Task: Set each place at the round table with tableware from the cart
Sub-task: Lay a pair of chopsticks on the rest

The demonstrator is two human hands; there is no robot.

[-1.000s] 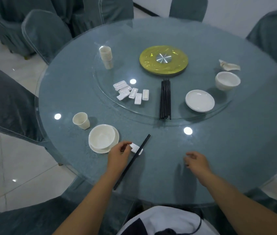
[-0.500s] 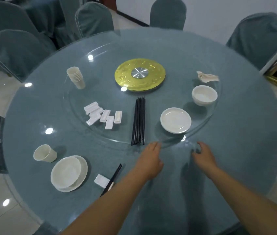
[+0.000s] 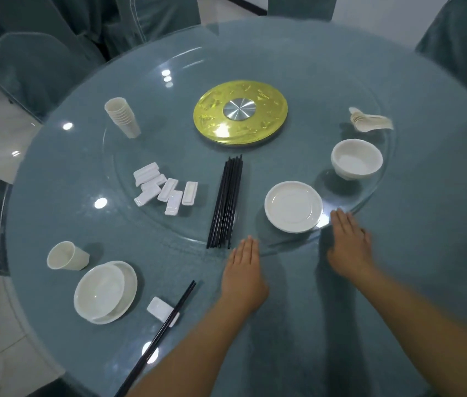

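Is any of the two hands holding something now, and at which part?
Nothing is held. The left hand and the right hand both lie flat with straight fingers at the edge of the glass turntable.

Two bare forearms, no sleeves, no watch or rings visible; left hand (image 3: 243, 270) and right hand (image 3: 349, 247) ungloved.
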